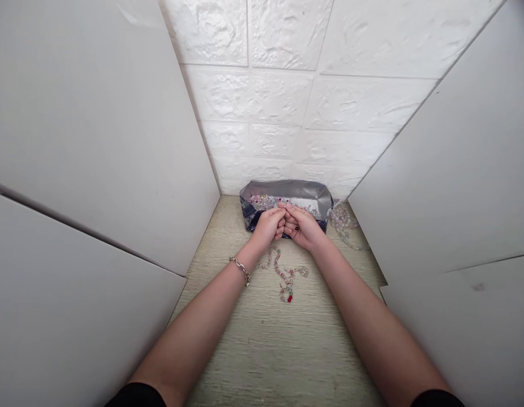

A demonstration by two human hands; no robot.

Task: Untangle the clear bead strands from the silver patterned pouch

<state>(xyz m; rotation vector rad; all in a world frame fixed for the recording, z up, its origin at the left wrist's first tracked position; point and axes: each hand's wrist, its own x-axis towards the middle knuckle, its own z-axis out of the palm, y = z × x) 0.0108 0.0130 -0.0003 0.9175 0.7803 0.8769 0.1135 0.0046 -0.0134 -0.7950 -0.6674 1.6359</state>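
My left hand (269,224) and my right hand (304,227) meet at the fingertips over the front edge of an open bag (287,187) with a silvery lining and a dark blue patterned outside. Both are closed, with thumbs and forefingers pinched together; what sits between the fingertips is too small to make out. Inside the bag lie many small beads (262,200), clear, pink and red. Just below my hands a string of beads (282,275) curls over the wooden surface, with red beads at its near end. Its upper part runs close under my left hand.
A second heap of pale bead strings (344,221) lies right of the bag. White panels (96,141) close in on the left, and another white panel (452,186) on the right. A white brick-pattern wall (278,96) stands behind the bag. The surface (278,350) is pale wood.
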